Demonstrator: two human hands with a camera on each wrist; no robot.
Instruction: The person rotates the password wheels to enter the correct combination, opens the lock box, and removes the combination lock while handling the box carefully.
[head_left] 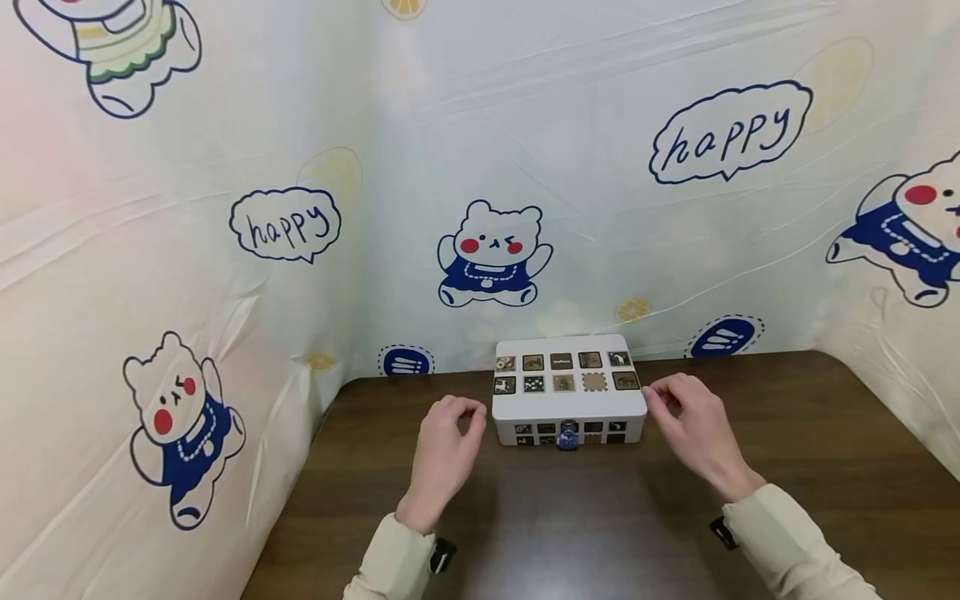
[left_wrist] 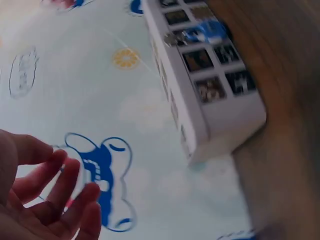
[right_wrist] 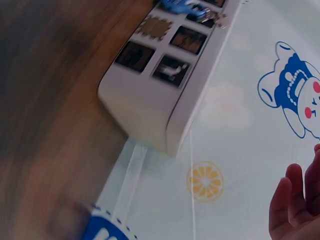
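A white lidded box (head_left: 567,400) with small square pictures on its lid and front lies closed on the table. A blue padlock-like piece (head_left: 567,437) hangs at the middle of its front; the left wrist view shows this blue piece (left_wrist: 207,31) beside a small metal part. Just left of the box is my left hand (head_left: 447,442), fingers loosely bent and holding nothing. My right hand (head_left: 693,429) is at the box's right side, thumb and fingertips close to its edge. In the right wrist view, the fingers (right_wrist: 295,192) appear apart from the box.
The dark brown wooden table (head_left: 570,533) reaches back to a pale curtain (head_left: 600,275) printed with bears, oranges and "happy" bubbles. The curtain also rises along the left and right sides. Dark straps circle both wrists at the cuffs.
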